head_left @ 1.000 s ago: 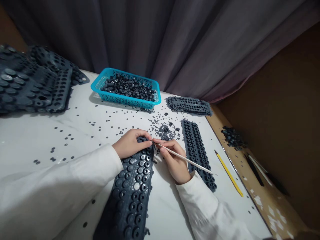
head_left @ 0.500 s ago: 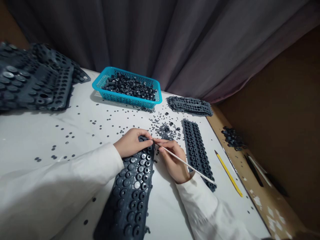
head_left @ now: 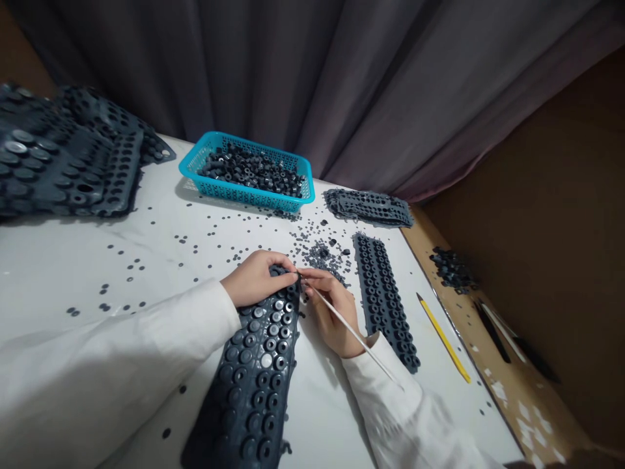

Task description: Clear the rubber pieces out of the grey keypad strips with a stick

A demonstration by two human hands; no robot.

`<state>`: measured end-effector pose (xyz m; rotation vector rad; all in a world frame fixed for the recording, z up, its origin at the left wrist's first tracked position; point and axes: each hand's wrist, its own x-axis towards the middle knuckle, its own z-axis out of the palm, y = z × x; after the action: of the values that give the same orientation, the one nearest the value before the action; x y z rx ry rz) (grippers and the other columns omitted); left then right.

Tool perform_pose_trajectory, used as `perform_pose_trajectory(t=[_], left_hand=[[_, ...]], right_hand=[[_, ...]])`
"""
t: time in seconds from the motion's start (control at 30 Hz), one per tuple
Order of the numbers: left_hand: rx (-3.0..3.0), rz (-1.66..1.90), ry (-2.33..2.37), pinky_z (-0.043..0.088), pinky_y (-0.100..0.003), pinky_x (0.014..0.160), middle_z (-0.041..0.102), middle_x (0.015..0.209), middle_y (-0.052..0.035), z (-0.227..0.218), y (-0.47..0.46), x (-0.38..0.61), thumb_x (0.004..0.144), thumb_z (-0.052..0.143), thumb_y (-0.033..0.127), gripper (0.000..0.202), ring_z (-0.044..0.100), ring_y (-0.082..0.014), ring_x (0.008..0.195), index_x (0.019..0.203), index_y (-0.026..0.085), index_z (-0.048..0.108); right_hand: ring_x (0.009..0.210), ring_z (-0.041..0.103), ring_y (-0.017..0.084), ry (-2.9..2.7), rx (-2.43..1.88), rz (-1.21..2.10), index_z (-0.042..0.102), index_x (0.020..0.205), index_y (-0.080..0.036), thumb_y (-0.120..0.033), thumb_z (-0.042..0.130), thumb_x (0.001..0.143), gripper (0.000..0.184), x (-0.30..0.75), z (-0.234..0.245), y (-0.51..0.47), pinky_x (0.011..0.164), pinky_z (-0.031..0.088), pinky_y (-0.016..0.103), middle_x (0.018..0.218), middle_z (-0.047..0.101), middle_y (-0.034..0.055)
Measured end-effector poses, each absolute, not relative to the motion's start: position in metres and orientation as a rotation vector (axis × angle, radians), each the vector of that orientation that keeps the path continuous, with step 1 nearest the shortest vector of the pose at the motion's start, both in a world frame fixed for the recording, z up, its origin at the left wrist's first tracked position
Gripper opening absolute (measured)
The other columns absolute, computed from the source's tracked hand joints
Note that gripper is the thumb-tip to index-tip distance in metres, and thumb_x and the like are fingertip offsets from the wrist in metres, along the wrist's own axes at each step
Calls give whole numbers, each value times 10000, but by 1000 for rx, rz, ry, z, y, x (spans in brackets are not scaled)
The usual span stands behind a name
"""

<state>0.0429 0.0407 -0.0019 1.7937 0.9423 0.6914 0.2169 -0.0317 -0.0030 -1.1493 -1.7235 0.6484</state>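
A long dark rubber sheet (head_left: pixel 244 391) with rows of round moulded caps lies on the white table, its far end under my left hand (head_left: pixel 258 277). The left thumb and fingers pinch the sheet's far right corner. My right hand (head_left: pixel 334 312) is closed on a thin white stick (head_left: pixel 351 331), whose tip meets that corner between the fingertips. The exact contact point is hidden by the fingers. Just beyond my hands lies a scatter of small dark discs (head_left: pixel 322 254).
A blue basket (head_left: pixel 244 190) of small black rubber pieces stands behind. Stacked moulded sheets (head_left: pixel 63 169) fill the left; a narrow strip (head_left: pixel 385 303) and bundled strips (head_left: pixel 368 207) lie right. Near the right edge is a yellow utility knife (head_left: pixel 443 339). Dark scraps (head_left: pixel 454 270) lie beyond it.
The white stick has swung, its rear end now lower and nearer my right sleeve. My right hand has turned slightly; the left keeps its pinch on the sheet.
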Motion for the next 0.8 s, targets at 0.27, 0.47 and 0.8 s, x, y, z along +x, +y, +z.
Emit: perform_pose_trajectory(t=[0.27,0.47,0.8], left_hand=[[1803,708,916,430,-306,850,691,839,-3,0,41,43,759,567,299,137,620,-190,852,778,191,648],[1796,728,865,414,-302,906,681,948,-7,4,40,41,754,588,253,166,604,-181,938,897,192,645],[1826,742,808,390,-325,932,651,993,-18,1,41,37,753,624,266,207,576,-197,986,948,212,661]], right_hand=[[1038,609,206,-1537,-1183,762,581,935,-233,-265,532,889,74,218,-1,-31,850,492,358,1110,638,85],[1107,571,217,-1314,-1089,922,568,886,-221,-277,557,876,58,217,-2,-30,950,437,413,1154,624,78],[1079,584,225,-1261,-1067,935,580,860,-216,-304,581,857,88,220,-1,-31,929,446,424,1117,649,77]])
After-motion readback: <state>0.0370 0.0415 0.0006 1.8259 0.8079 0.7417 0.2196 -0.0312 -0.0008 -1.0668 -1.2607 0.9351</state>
